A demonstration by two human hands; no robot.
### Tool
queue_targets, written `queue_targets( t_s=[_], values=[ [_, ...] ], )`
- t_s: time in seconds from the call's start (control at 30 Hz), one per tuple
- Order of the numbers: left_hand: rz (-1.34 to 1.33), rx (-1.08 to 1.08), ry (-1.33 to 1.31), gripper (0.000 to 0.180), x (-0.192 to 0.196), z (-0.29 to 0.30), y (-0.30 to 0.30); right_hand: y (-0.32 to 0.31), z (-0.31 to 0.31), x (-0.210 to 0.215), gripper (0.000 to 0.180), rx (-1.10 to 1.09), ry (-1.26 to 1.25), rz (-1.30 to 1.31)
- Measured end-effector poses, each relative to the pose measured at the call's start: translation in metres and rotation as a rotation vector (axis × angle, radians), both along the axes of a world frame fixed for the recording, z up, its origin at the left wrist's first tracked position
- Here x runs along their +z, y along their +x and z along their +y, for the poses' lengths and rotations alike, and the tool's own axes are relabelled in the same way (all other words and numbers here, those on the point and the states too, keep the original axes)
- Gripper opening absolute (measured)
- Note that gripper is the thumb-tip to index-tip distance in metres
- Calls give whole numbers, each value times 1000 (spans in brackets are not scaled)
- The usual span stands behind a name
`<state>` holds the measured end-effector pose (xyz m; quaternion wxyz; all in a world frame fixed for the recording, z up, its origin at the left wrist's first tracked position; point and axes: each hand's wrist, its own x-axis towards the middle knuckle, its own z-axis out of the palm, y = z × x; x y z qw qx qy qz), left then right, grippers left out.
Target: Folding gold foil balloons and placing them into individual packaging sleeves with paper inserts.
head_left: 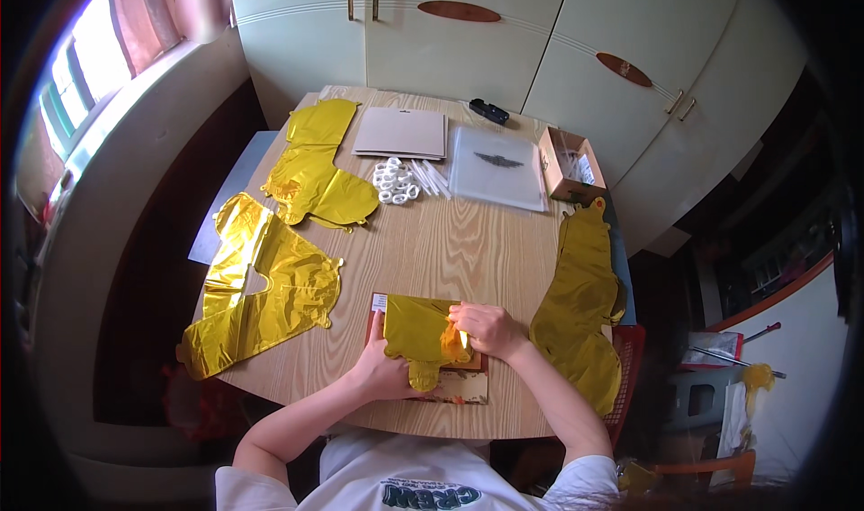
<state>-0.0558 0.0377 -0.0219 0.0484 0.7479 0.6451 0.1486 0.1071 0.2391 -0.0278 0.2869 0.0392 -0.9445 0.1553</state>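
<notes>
Step in hand, as judged: folding a gold foil sheet (417, 320) down to a compact shape over a brown card at the table's near edge. The right hand (489, 329) pinches the foil's right edge, fingers closed narrowly beside an orange patch; the left hand (378, 369) steadies the left side, but its fingers pass out of sight under the foil, so how firmly it grips cannot be told. The next move probably calls for pressing that edge flat and tucking in the tab hanging at the bottom. Writing: a white label (379, 302) at the card's upper-left corner, too small to read; dark green lettering on the shirt (360, 466); a dark wing-shaped emblem on a clear bag (497, 185).
</notes>
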Motion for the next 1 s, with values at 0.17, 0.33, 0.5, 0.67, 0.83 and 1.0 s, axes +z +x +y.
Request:
queue_targets(
  t_s=[0.17,0.33,0.5,0.67,0.83,1.0],
  values=[
    [-8,-37,-29,66,9,-1,-2,0,1,-3,14,-9,4,12],
    [-142,-134,-141,31,31,-23,-49,0,0,-3,12,-27,24,1],
    [-158,228,-227,45,63,19,-60,0,0,-6,11,-39,32,20],
    [-31,118,-85,69,0,49,-35,-1,-2,-4,13,-45,31,-8],
    [89,85,-49,76,-5,40,-21,1,-1,-4,15,-44,32,-22],
    [114,79,-39,80,-2,40,-20,9,2,-6,14,-72,-176,-87]
  ],
)
